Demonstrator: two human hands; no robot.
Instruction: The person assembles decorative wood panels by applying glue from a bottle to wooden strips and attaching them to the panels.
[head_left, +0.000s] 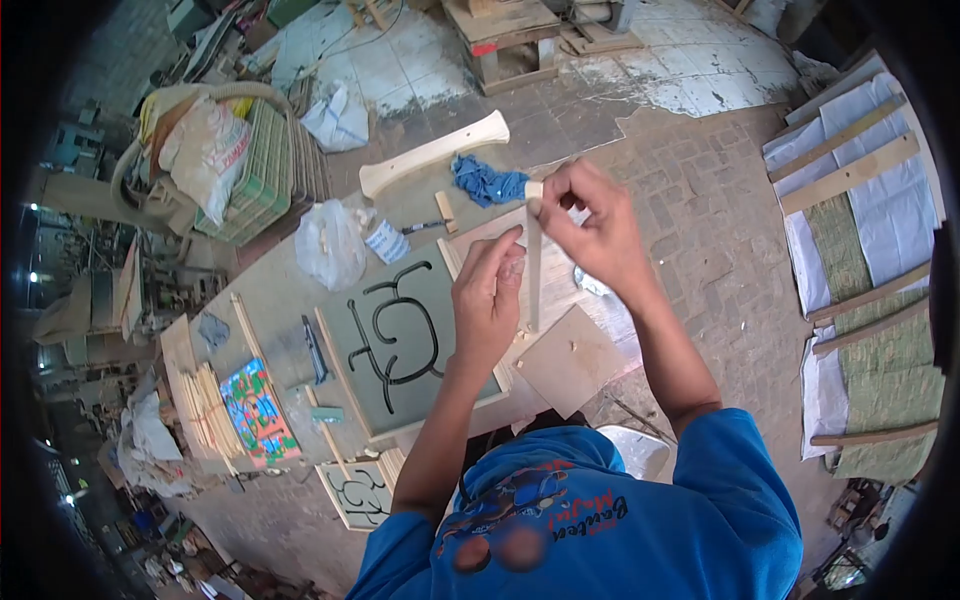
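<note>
The right hand (590, 225) has its grip closed on the top end of the wooden strip (533, 285), which hangs upright over the framed panel (415, 395) on the counter (270, 300). The left hand (487, 295) lays its fingers against the strip's side; I cannot tell if its grip closes. I think the strip should be kept straight and away from the panel's raised edge, with free room on the right above the plywood sheet (570, 360).

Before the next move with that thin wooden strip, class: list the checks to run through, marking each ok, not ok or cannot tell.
1. Right hand pinches the wooden strip at its top end: ok.
2. Left hand has its fingertips at the strip lower down: ok; firm grip there: cannot tell.
3. Strip looks straight and whole: ok.
4. Glue on the strip: cannot tell.
5. Framed panel lies flat beneath the hands: ok.
6. Blue cloth lies close by: ok.
</note>
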